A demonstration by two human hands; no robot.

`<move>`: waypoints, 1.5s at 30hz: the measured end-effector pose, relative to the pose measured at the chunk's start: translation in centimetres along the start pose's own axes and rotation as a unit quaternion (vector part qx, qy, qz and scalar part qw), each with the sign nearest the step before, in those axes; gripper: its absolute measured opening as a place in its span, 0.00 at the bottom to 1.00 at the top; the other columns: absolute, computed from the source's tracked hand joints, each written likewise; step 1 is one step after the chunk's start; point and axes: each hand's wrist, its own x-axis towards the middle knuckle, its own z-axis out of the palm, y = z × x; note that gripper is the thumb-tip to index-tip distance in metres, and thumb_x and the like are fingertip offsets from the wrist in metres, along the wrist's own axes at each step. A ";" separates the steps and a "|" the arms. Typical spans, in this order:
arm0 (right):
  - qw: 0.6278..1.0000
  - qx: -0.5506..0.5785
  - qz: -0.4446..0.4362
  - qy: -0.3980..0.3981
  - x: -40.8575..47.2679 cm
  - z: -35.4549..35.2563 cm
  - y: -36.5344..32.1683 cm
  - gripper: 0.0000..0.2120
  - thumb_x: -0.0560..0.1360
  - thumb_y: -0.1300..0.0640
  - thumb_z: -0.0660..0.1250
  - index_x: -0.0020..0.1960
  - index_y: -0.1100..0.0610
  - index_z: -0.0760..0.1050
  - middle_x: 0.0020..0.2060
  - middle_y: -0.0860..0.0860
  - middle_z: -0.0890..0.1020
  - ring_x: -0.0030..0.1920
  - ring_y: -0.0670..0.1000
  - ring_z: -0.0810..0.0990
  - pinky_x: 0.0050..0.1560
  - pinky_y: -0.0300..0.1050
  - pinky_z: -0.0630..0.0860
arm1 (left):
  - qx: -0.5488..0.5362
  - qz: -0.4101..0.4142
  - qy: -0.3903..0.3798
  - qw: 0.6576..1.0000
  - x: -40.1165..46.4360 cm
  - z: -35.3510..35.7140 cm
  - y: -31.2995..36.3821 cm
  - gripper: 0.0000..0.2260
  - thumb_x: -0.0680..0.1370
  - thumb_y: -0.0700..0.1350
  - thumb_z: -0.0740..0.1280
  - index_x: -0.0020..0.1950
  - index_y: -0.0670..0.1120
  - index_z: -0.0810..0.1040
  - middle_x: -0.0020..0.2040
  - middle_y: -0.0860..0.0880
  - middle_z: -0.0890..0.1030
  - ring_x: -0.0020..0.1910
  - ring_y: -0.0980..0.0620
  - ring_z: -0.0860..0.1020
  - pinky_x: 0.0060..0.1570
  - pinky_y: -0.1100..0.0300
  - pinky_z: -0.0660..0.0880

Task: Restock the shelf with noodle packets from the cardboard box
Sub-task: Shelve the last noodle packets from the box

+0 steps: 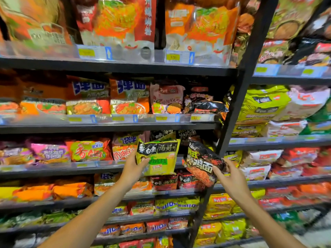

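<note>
My left hand (133, 169) grips a yellow-green noodle packet (158, 157) with a black top band, held upright in front of the third shelf (53, 170). My right hand (230, 174) holds a black and red noodle packet (200, 162), tilted, close to the dark upright post (231, 111). Both packets hover just in front of the shelf's right end, where similar black packets (186, 136) stand behind them. The cardboard box is not in view.
Black metal shelves run in several tiers, packed with orange, pink, yellow and red noodle packets. Clear price-tag rails (125, 119) line the shelf fronts. A second shelf bay (286, 140) adjoins on the right, also full of packets.
</note>
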 end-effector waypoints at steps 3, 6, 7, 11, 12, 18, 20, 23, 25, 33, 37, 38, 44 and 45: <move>1.000 -0.011 0.013 0.012 0.7 0.1 0.1 0.28 0.78 0.45 0.68 0.74 0.55 0.68 0.67 0.50 0.77 0.67 0.53 0.75 0.63 0.50 0.74 | 0.002 -0.016 0.020 1.000 2.6 1.4 0.5 0.33 0.79 0.51 0.69 0.79 0.45 0.59 0.77 0.47 0.65 0.76 0.43 0.62 0.72 0.45 0.64; 1.000 -0.011 0.013 0.010 1.8 0.5 0.0 0.26 0.78 0.44 0.68 0.73 0.54 0.70 0.63 0.48 0.79 0.64 0.53 0.77 0.61 0.51 0.76 | 0.010 -0.019 0.040 0.999 4.6 3.1 0.8 0.29 0.80 0.46 0.67 0.78 0.41 0.60 0.68 0.50 0.73 0.71 0.47 0.68 0.64 0.49 0.68; 1.000 -0.006 0.010 0.010 2.3 0.8 0.1 0.24 0.78 0.44 0.68 0.71 0.52 0.71 0.60 0.48 0.81 0.61 0.53 0.79 0.57 0.52 0.78 | 0.011 -0.027 0.051 0.998 4.9 3.6 1.1 0.28 0.81 0.44 0.66 0.78 0.41 0.59 0.69 0.49 0.72 0.72 0.46 0.67 0.65 0.50 0.66; 1.000 -0.010 -0.005 0.010 4.5 2.1 1.2 0.27 0.76 0.37 0.66 0.69 0.52 0.72 0.55 0.49 0.83 0.54 0.50 0.82 0.51 0.52 0.81 | 0.032 -0.015 0.051 0.998 6.8 4.3 0.7 0.23 0.81 0.42 0.67 0.74 0.45 0.65 0.63 0.51 0.73 0.69 0.45 0.71 0.58 0.55 0.68; 1.000 -0.012 -0.005 0.010 4.9 2.4 1.4 0.28 0.76 0.37 0.66 0.69 0.52 0.71 0.53 0.50 0.83 0.51 0.49 0.83 0.49 0.50 0.81 | 0.040 -0.005 0.047 0.998 7.1 4.5 0.5 0.24 0.81 0.43 0.67 0.75 0.46 0.65 0.66 0.51 0.73 0.70 0.46 0.70 0.59 0.55 0.69; 1.000 -0.016 -0.018 0.007 6.7 3.0 2.6 0.31 0.73 0.32 0.63 0.69 0.50 0.71 0.44 0.48 0.84 0.43 0.49 0.83 0.44 0.57 0.81 | 0.047 -0.028 0.060 0.997 9.3 6.3 -0.8 0.21 0.82 0.45 0.65 0.72 0.39 0.64 0.66 0.47 0.70 0.66 0.49 0.69 0.58 0.54 0.70; 1.000 -0.010 -0.013 0.005 7.2 3.0 2.7 0.30 0.74 0.32 0.63 0.67 0.50 0.71 0.43 0.48 0.84 0.42 0.49 0.82 0.43 0.58 0.81 | 0.072 -0.028 0.071 0.994 10.5 6.9 -0.9 0.09 0.81 0.44 0.66 0.54 0.41 0.69 0.48 0.45 0.72 0.49 0.47 0.72 0.41 0.55 0.68; 1.000 0.002 -0.017 0.008 7.9 3.1 3.1 0.28 0.74 0.33 0.63 0.66 0.49 0.72 0.43 0.51 0.84 0.43 0.50 0.83 0.44 0.59 0.81 | 0.109 -0.059 0.073 0.990 13.0 7.7 -1.7 0.13 0.80 0.39 0.65 0.38 0.43 0.66 0.35 0.44 0.65 0.35 0.49 0.66 0.37 0.53 0.63; 1.000 0.012 -0.019 0.011 8.4 3.3 3.3 0.35 0.70 0.27 0.59 0.67 0.48 0.71 0.44 0.52 0.84 0.42 0.52 0.84 0.43 0.60 0.81 | 0.162 -0.081 0.075 0.981 14.1 8.2 -2.2 0.17 0.78 0.37 0.64 0.31 0.43 0.63 0.30 0.46 0.63 0.31 0.49 0.63 0.35 0.54 0.60; 1.000 0.012 -0.018 0.005 9.7 3.7 3.0 0.22 0.80 0.43 0.63 0.70 0.50 0.68 0.33 0.51 0.81 0.28 0.49 0.78 0.29 0.49 0.74 | 0.296 -0.026 0.096 0.950 13.4 9.5 -1.9 0.19 0.77 0.30 0.60 0.28 0.43 0.63 0.28 0.46 0.66 0.30 0.47 0.66 0.32 0.53 0.62; 1.000 0.009 -0.025 0.011 10.6 4.7 1.4 0.23 0.82 0.46 0.61 0.75 0.51 0.63 0.32 0.47 0.80 0.27 0.45 0.77 0.26 0.41 0.69 | 0.382 0.055 0.088 0.918 12.9 9.5 -1.1 0.20 0.73 0.26 0.62 0.27 0.44 0.61 0.26 0.48 0.64 0.27 0.49 0.67 0.30 0.48 0.61; 0.999 0.011 -0.029 0.013 10.8 5.0 1.0 0.23 0.82 0.45 0.60 0.75 0.50 0.62 0.33 0.48 0.80 0.28 0.45 0.77 0.27 0.41 0.69 | 0.399 0.066 0.083 0.911 12.8 9.4 -0.8 0.18 0.73 0.26 0.62 0.29 0.44 0.64 0.28 0.46 0.67 0.30 0.45 0.71 0.31 0.49 0.62; 0.999 -0.003 -0.039 0.022 14.0 6.6 -1.3 0.20 0.84 0.49 0.56 0.72 0.57 0.60 0.35 0.48 0.74 0.37 0.52 0.75 0.34 0.45 0.65 | 0.489 0.201 0.053 0.847 11.2 8.7 -1.3 0.20 0.71 0.29 0.69 0.62 0.40 0.73 0.50 0.40 0.73 0.51 0.39 0.70 0.46 0.50 0.68; 0.999 -0.014 -0.035 0.023 14.7 6.9 -1.3 0.16 0.84 0.50 0.56 0.66 0.59 0.64 0.36 0.49 0.73 0.40 0.55 0.76 0.35 0.46 0.65 | 0.496 0.242 0.050 0.832 10.9 8.4 -1.9 0.25 0.70 0.28 0.70 0.66 0.41 0.72 0.55 0.40 0.73 0.54 0.39 0.69 0.50 0.47 0.70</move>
